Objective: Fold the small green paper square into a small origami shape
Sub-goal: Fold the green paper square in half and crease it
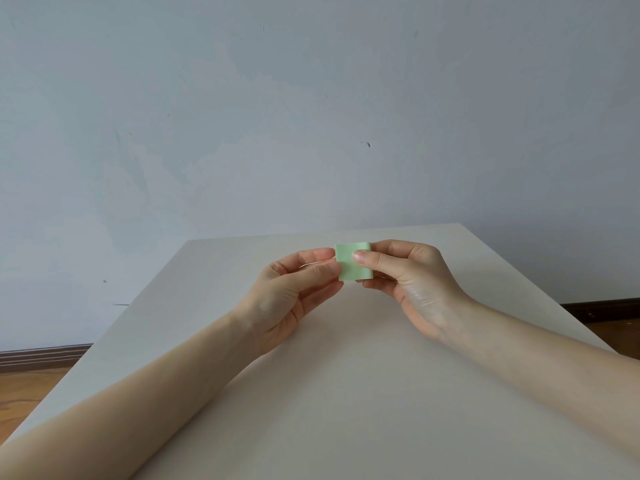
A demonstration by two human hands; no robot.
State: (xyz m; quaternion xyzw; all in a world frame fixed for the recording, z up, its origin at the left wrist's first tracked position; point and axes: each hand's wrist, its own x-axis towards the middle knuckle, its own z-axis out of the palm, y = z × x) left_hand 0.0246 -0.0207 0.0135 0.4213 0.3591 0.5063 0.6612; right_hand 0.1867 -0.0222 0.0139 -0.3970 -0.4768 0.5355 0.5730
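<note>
Location: plain domestic-type room. Indicators: bare pale desk (pixel 311 393) set against a scuffed, painted white wall (pixel 311 116); dark skirting board (pixel 41 356) at left; wooden floor (pixel 20 389) on both sides.

Green paper (pixel 353 263) between both hands' fingers (pixel 367 258)

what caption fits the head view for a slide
Both hands, left and right, pinch a green paper square above a table.

Small green paper square (pixel 352 262), held aloft
</note>
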